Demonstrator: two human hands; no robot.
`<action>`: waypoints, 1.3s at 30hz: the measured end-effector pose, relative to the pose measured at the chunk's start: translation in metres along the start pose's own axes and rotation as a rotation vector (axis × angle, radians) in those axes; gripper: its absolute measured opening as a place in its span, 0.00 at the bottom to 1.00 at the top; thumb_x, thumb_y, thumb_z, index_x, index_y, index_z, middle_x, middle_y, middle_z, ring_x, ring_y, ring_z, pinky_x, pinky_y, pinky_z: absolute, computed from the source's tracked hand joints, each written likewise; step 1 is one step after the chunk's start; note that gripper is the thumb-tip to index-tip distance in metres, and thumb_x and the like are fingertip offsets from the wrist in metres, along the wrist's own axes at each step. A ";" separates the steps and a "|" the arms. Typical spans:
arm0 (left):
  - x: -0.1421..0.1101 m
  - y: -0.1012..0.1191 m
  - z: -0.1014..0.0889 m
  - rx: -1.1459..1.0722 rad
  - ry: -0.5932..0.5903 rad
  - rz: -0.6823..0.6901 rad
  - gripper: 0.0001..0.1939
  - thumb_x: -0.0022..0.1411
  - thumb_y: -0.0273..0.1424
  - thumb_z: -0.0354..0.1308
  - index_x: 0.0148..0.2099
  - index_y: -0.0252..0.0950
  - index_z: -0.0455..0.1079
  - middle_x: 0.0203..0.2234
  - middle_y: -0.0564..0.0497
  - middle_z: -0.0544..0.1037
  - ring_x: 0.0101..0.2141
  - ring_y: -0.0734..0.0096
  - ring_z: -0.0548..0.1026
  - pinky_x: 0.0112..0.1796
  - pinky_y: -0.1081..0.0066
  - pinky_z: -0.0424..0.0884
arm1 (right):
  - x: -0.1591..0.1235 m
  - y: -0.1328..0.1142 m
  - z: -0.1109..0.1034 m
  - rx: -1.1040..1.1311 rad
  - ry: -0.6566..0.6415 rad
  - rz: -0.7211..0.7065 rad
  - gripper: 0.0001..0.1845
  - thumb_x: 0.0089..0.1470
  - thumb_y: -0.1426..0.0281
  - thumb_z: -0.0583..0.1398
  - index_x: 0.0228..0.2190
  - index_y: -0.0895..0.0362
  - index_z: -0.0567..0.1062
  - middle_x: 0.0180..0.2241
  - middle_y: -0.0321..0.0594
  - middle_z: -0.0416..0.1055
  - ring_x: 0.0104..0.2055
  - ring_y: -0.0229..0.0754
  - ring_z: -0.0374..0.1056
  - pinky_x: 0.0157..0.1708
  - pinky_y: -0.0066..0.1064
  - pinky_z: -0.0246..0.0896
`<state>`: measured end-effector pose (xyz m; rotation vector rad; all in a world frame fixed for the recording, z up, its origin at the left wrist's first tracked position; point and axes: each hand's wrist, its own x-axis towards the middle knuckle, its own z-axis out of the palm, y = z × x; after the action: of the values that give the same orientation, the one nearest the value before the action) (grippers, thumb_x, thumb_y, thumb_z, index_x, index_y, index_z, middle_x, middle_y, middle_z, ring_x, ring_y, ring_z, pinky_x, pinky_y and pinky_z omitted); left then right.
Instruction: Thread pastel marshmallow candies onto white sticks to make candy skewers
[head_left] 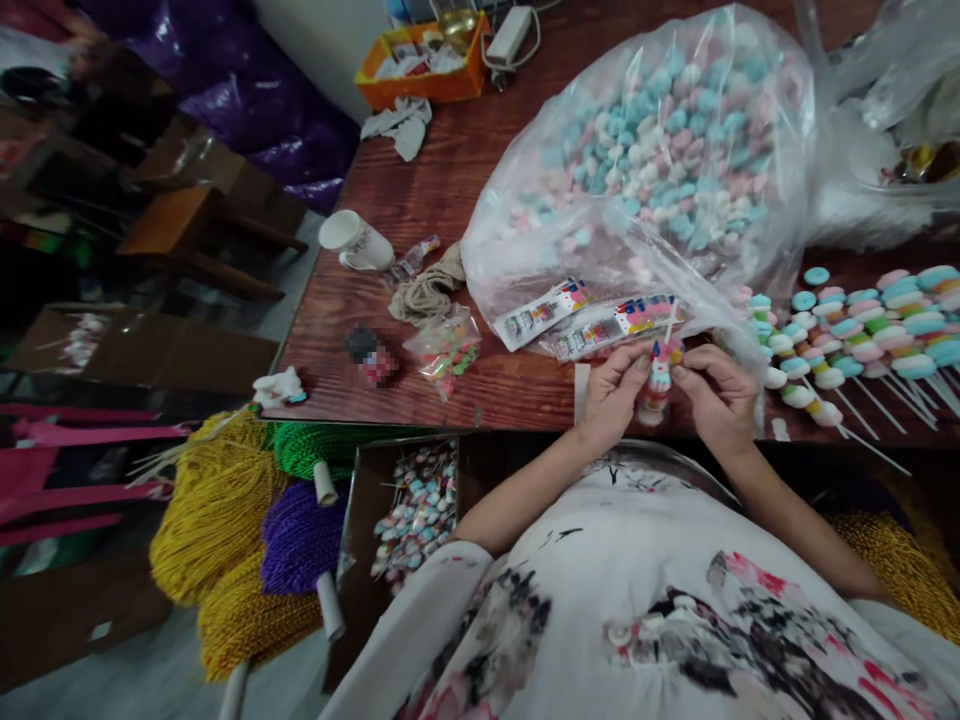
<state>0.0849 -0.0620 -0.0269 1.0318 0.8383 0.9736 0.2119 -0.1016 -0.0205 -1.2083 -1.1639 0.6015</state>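
Note:
Close to the table's front edge, my left hand [615, 393] and my right hand [716, 395] pinch a small printed wrapper [658, 385] from both sides. The wrapper is clear with colourful print, and a white stick pokes out at its top. What fills it is partly hidden by print and fingers. Just beyond my hands lie flat printed wrappers [611, 328] in a stack, with another bundle [541, 313] to the left. To the right, candy skewers [892, 330] of pastel pieces on white sticks lie in rows.
A large clear bag [675, 150] of pastel candies fills the back middle. A white mug [356, 240], a rag [427, 285] and a small candy bag [446, 350] sit at left. Below the edge stands a box [416, 500] of wrapped candies beside coloured cord bundles [217, 510].

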 end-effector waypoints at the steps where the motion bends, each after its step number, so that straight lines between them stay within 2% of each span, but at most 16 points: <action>1: -0.003 -0.001 -0.001 -0.012 -0.037 -0.040 0.22 0.59 0.50 0.59 0.44 0.38 0.74 0.35 0.51 0.77 0.40 0.71 0.74 0.44 0.70 0.71 | 0.001 0.001 0.000 -0.016 -0.011 -0.028 0.03 0.53 0.71 0.62 0.27 0.53 0.75 0.28 0.33 0.70 0.31 0.37 0.65 0.34 0.32 0.61; 3: -0.009 -0.001 -0.004 0.016 -0.096 -0.070 0.23 0.61 0.51 0.56 0.43 0.37 0.74 0.32 0.51 0.76 0.37 0.72 0.74 0.42 0.71 0.71 | 0.000 0.004 0.001 -0.056 -0.030 -0.069 0.03 0.53 0.72 0.62 0.28 0.53 0.75 0.28 0.33 0.70 0.32 0.37 0.65 0.34 0.32 0.61; 8: -0.020 0.007 -0.006 0.284 -0.112 0.142 0.21 0.66 0.48 0.51 0.40 0.35 0.73 0.35 0.50 0.73 0.39 0.72 0.71 0.46 0.71 0.68 | -0.009 0.008 0.016 -0.098 0.086 -0.151 0.05 0.54 0.74 0.60 0.31 0.52 0.75 0.30 0.34 0.69 0.33 0.38 0.66 0.34 0.33 0.62; 11: -0.019 0.005 -0.006 0.277 -0.135 0.153 0.21 0.67 0.47 0.50 0.44 0.34 0.72 0.37 0.49 0.73 0.41 0.71 0.70 0.48 0.71 0.67 | -0.012 0.012 0.021 -0.168 0.120 -0.291 0.10 0.54 0.76 0.58 0.36 0.51 0.76 0.32 0.36 0.69 0.34 0.39 0.67 0.33 0.33 0.64; 14: -0.015 -0.002 -0.005 0.166 -0.121 0.029 0.22 0.64 0.49 0.53 0.42 0.34 0.72 0.33 0.52 0.73 0.36 0.74 0.69 0.43 0.74 0.67 | -0.010 0.014 0.019 -0.301 0.042 -0.420 0.16 0.53 0.78 0.58 0.41 0.49 0.75 0.33 0.37 0.67 0.34 0.40 0.66 0.33 0.34 0.64; 16: -0.012 -0.004 -0.005 0.017 -0.074 -0.073 0.22 0.60 0.49 0.58 0.39 0.34 0.72 0.28 0.55 0.72 0.30 0.78 0.68 0.37 0.77 0.67 | -0.006 0.013 0.012 -0.361 -0.044 -0.416 0.19 0.54 0.77 0.58 0.46 0.48 0.74 0.36 0.39 0.68 0.38 0.41 0.67 0.36 0.37 0.66; 19: -0.008 0.003 -0.009 -0.221 -0.054 -0.261 0.20 0.53 0.46 0.65 0.34 0.33 0.69 0.21 0.58 0.68 0.21 0.83 0.64 0.27 0.79 0.65 | 0.006 0.007 -0.006 -0.452 -0.209 -0.511 0.24 0.56 0.74 0.58 0.53 0.46 0.70 0.50 0.45 0.68 0.50 0.46 0.67 0.45 0.41 0.66; 22: -0.006 0.016 -0.019 -0.282 -0.262 -0.478 0.23 0.49 0.46 0.68 0.29 0.33 0.65 0.17 0.58 0.67 0.16 0.81 0.65 0.22 0.76 0.67 | 0.019 0.004 -0.026 -0.664 -0.458 -0.813 0.23 0.57 0.72 0.59 0.53 0.43 0.70 0.55 0.40 0.69 0.58 0.50 0.62 0.52 0.47 0.58; 24: -0.006 0.021 -0.028 -0.267 -0.484 -0.598 0.24 0.48 0.47 0.68 0.30 0.32 0.65 0.18 0.55 0.70 0.15 0.78 0.67 0.23 0.72 0.70 | 0.024 0.003 -0.037 -0.746 -0.596 -0.885 0.21 0.57 0.72 0.58 0.51 0.43 0.72 0.51 0.36 0.74 0.58 0.49 0.63 0.53 0.49 0.53; 27: -0.009 0.024 -0.039 -0.207 -0.722 -0.722 0.24 0.50 0.47 0.68 0.32 0.32 0.65 0.20 0.53 0.72 0.16 0.80 0.66 0.23 0.72 0.69 | 0.019 0.000 -0.042 -0.715 -0.710 -0.835 0.15 0.57 0.75 0.56 0.43 0.47 0.75 0.38 0.34 0.78 0.50 0.44 0.67 0.52 0.47 0.50; 30: -0.011 0.027 -0.045 0.029 -0.823 -0.673 0.25 0.55 0.51 0.62 0.33 0.32 0.66 0.22 0.53 0.70 0.19 0.80 0.65 0.25 0.74 0.66 | 0.006 -0.006 -0.037 -0.735 -0.764 -0.660 0.11 0.55 0.77 0.55 0.30 0.53 0.75 0.27 0.36 0.74 0.41 0.42 0.67 0.49 0.46 0.49; 32: -0.014 0.034 -0.045 0.344 -0.837 -0.459 0.22 0.63 0.49 0.53 0.34 0.33 0.66 0.24 0.53 0.69 0.23 0.78 0.66 0.28 0.74 0.66 | -0.002 -0.009 -0.032 -0.722 -0.787 -0.427 0.10 0.55 0.76 0.54 0.25 0.56 0.72 0.25 0.37 0.72 0.37 0.41 0.65 0.44 0.43 0.51; 34: -0.017 0.042 -0.042 0.683 -0.838 -0.174 0.18 0.68 0.41 0.47 0.35 0.33 0.67 0.28 0.50 0.71 0.29 0.74 0.69 0.34 0.73 0.67 | -0.007 -0.008 -0.029 -0.594 -0.836 -0.146 0.13 0.57 0.73 0.54 0.22 0.57 0.71 0.24 0.37 0.70 0.33 0.39 0.65 0.37 0.37 0.53; 36: -0.020 0.047 -0.039 0.942 -0.851 0.033 0.14 0.69 0.33 0.44 0.38 0.33 0.69 0.32 0.47 0.73 0.34 0.71 0.70 0.39 0.71 0.67 | -0.011 -0.005 -0.027 -0.447 -0.877 0.081 0.15 0.60 0.70 0.54 0.22 0.57 0.71 0.23 0.36 0.70 0.29 0.37 0.64 0.32 0.33 0.54; 37: -0.020 0.048 -0.037 1.033 -0.855 0.083 0.14 0.68 0.31 0.44 0.39 0.32 0.69 0.33 0.46 0.73 0.35 0.70 0.70 0.40 0.70 0.67 | -0.013 -0.003 -0.026 -0.418 -0.868 0.133 0.16 0.60 0.69 0.54 0.22 0.57 0.72 0.23 0.36 0.70 0.27 0.36 0.64 0.30 0.32 0.55; 39: -0.019 0.046 -0.037 1.122 -0.826 0.108 0.13 0.67 0.29 0.45 0.37 0.32 0.70 0.32 0.46 0.73 0.34 0.69 0.70 0.39 0.70 0.67 | -0.020 -0.003 -0.024 -0.499 -0.764 0.070 0.15 0.60 0.69 0.54 0.24 0.57 0.73 0.24 0.38 0.72 0.30 0.38 0.66 0.32 0.33 0.56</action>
<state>0.0338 -0.0599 0.0079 2.2379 0.5781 -0.0045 0.2262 -0.1291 -0.0233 -1.4903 -2.0051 0.9000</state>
